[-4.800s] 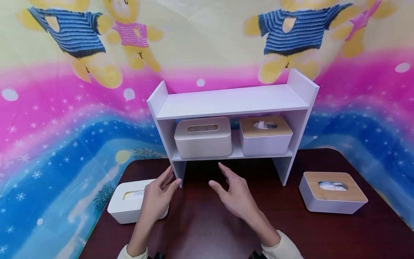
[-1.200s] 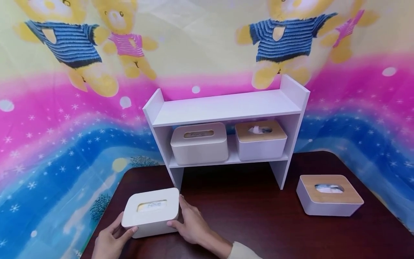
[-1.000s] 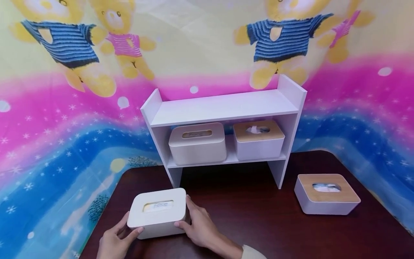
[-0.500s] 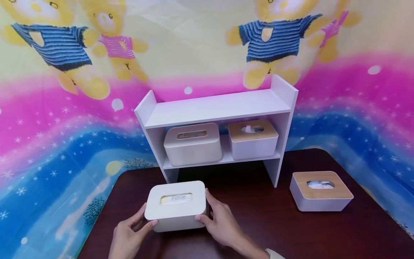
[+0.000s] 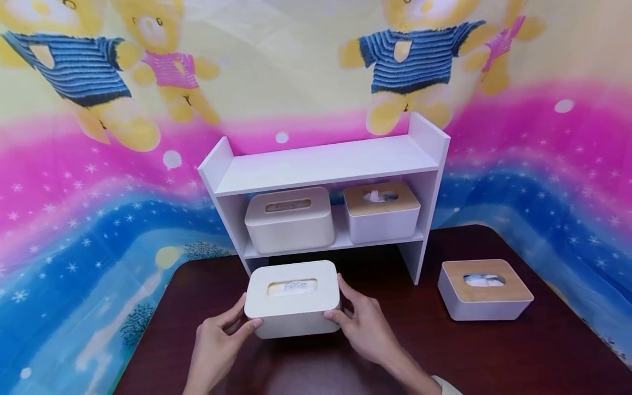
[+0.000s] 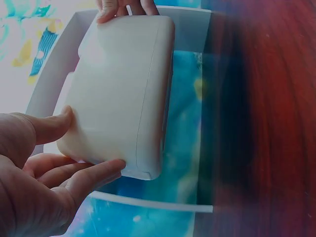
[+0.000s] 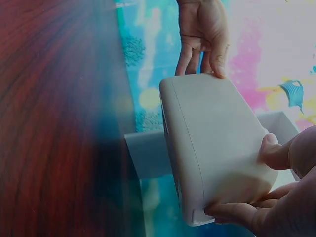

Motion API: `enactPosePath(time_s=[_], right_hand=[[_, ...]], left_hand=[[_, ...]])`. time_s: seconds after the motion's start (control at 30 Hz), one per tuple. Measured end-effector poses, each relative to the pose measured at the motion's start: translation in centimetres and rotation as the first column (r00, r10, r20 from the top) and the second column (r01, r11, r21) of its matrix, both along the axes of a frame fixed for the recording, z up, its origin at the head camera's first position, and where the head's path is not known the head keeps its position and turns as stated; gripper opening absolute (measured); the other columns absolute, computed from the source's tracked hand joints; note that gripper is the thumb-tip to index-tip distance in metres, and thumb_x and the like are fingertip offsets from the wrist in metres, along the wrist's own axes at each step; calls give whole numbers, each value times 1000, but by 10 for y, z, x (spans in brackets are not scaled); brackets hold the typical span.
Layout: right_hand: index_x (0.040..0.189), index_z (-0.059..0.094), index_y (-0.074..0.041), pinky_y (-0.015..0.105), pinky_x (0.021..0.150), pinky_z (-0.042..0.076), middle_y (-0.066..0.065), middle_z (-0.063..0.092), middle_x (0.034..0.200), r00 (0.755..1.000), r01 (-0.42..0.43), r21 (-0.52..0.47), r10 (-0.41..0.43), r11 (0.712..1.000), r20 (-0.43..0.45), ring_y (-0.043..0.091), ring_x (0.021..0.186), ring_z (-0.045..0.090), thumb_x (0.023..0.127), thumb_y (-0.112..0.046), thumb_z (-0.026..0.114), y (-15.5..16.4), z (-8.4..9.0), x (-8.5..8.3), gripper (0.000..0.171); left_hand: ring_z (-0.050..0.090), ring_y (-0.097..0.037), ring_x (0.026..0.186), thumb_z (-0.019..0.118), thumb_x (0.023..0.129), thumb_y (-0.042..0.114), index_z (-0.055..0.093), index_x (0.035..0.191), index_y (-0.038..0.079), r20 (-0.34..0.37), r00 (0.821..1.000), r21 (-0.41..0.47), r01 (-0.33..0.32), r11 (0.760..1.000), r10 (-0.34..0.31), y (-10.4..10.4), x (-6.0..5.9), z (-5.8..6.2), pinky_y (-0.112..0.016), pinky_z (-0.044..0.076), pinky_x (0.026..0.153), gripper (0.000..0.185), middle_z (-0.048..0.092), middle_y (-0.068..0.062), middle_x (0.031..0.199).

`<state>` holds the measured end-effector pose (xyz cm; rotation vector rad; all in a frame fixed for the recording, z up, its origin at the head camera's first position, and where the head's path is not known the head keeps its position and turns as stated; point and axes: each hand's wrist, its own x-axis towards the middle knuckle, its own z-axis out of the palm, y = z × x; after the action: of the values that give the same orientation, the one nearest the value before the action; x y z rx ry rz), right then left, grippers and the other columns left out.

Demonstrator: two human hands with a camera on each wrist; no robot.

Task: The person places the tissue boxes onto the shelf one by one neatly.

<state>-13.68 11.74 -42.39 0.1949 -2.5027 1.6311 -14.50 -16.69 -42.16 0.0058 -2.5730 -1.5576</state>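
Observation:
A cream-white tissue box (image 5: pixel 298 323) is held between both hands in front of the shelf, its slot showing tissue printed "Face". My left hand (image 5: pixel 217 343) grips its left end, thumb on the near side. At the opposite end my right hand (image 5: pixel 372 332) holds it the same way. In the left wrist view the box (image 6: pixel 116 94) hangs clear of the table, with the left hand's fingers (image 6: pixel 96 175) along its lower end. The right wrist view shows the right thumb (image 7: pixel 276 150) on the box wall and fingers under its end.
A white two-tier shelf (image 5: pixel 326 170) stands at the back of the dark table (image 5: pixel 494 356). Its lower tier carries a cream tissue box (image 5: pixel 291 230) and a wooden-lidded tissue box (image 5: pixel 385 222). Another wooden-lidded tissue box (image 5: pixel 489 307) sits at right. A printed curtain (image 5: pixel 296 71) hangs behind.
Both hands took hold of the cream tissue box at the table's left, then carried it rightward and up toward the shelf's front. The other boxes stay where they were; the head view shifted slightly.

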Motion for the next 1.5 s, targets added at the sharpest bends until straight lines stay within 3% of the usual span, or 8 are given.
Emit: enactPosePath(time_s=[0.13,0.27,0.47,0.7,0.93,1.23,1.4,1.5], right_hand=[[159,49,-4,19,79,57,17,53,160,999,21,7,-21,1000,-24,1,79,65,92,-18,85,8,7,-1,78],[160,49,-9,19,60,46,19,63,152,1000,25,20,-24,999,-13,1,49,40,93,-23,84,14,13,-2,77],[162,47,-15,22,48,37,10,64,83,998,53,64,-55,997,27,4,43,31,93,-23,85,18,18,-2,79],[161,49,-13,21,53,38,7,65,79,997,75,59,-73,995,-29,1,45,26,92,-27,84,20,22,3,78],[160,51,-12,22,50,37,-10,41,58,996,76,103,-70,992,-62,0,44,26,93,-30,84,21,23,3,77],[158,53,-9,21,45,36,8,62,72,981,68,127,-43,990,-189,-6,43,26,93,-24,85,21,34,-2,74],[157,54,-9,22,46,37,21,73,137,971,61,156,-23,986,-237,-2,47,28,93,-23,84,21,46,-5,72],[157,55,-10,18,53,44,15,66,146,963,61,170,-13,984,-271,-5,57,45,94,-23,84,18,54,-6,71]], left_hand=[[74,-28,121,91,88,22,64,147,15,-32,999,19,18,1000,-17,4,-2,5,-34,64,89,65,67,-13,145],[73,-28,122,91,88,22,65,147,16,-36,999,35,23,999,-21,7,-4,8,-34,64,90,64,68,-13,144],[74,-26,122,91,88,24,66,146,17,-62,998,65,38,997,-34,11,-7,12,-33,64,91,63,69,-12,142],[73,-23,123,90,89,25,65,146,18,-96,995,90,47,995,-38,15,-7,18,-33,63,93,63,68,-9,144],[72,-20,122,90,89,23,67,144,16,-118,993,114,40,993,-26,14,-5,21,-32,62,94,60,69,-8,143],[70,-21,126,88,90,23,66,145,16,-117,993,106,46,993,-34,12,-4,36,-35,60,96,59,66,-8,146],[70,-18,125,88,90,20,66,145,14,-124,992,121,38,992,-23,10,-3,45,-34,59,96,59,66,-7,146],[70,-18,124,87,91,21,65,145,16,-129,992,123,32,992,-16,7,-2,54,-35,59,95,59,66,-6,147]])
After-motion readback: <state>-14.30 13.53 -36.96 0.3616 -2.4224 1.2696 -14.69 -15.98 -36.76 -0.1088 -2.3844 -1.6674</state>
